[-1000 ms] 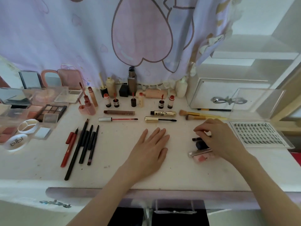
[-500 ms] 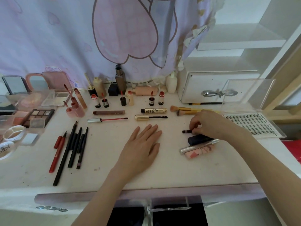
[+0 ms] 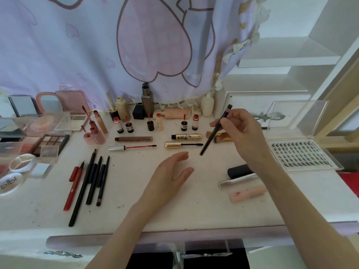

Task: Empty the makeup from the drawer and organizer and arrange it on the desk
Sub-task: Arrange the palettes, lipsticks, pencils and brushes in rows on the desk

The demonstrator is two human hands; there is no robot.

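Arranging step. Right hand [image 3: 242, 131] pinched a thin black pencil [image 3: 214, 131], lifted clear above the bench [image 3: 194, 210]. Left hand [image 3: 171, 175] spread, hovering. Next move likely: lay it beside the pencil row [image 3: 91, 179] at near left.

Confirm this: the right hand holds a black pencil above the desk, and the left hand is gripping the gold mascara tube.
Not quite. The head view shows the left hand open and holding nothing, short of the gold mascara tube. The right hand does hold the black pencil above the desk.

Bedroom vanity desk [image 3: 174, 214], curtain [image 3: 97, 45].
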